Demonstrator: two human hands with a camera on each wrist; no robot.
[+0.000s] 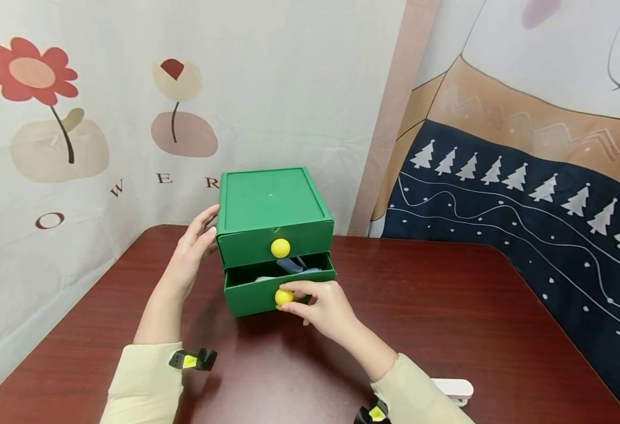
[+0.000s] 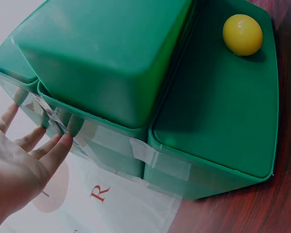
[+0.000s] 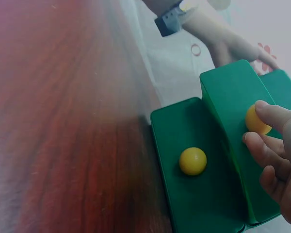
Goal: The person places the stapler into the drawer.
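A green drawer cabinet stands on the table, its drawers fitted with round yellow knobs. The drawer below the top one is pulled partway out. Inside it lie a dark blue-grey item and something whitish. My right hand pinches this drawer's yellow knob between thumb and fingers. With fingers fairly straight, my left hand rests against the cabinet's left side, by clear tape. Under the pulled drawer, the lowest drawer is closed, with its own knob.
The cabinet stands on a dark red wooden table, close to a printed cloth backdrop. A white, round-ended object lies at the front right, partly behind my right sleeve.
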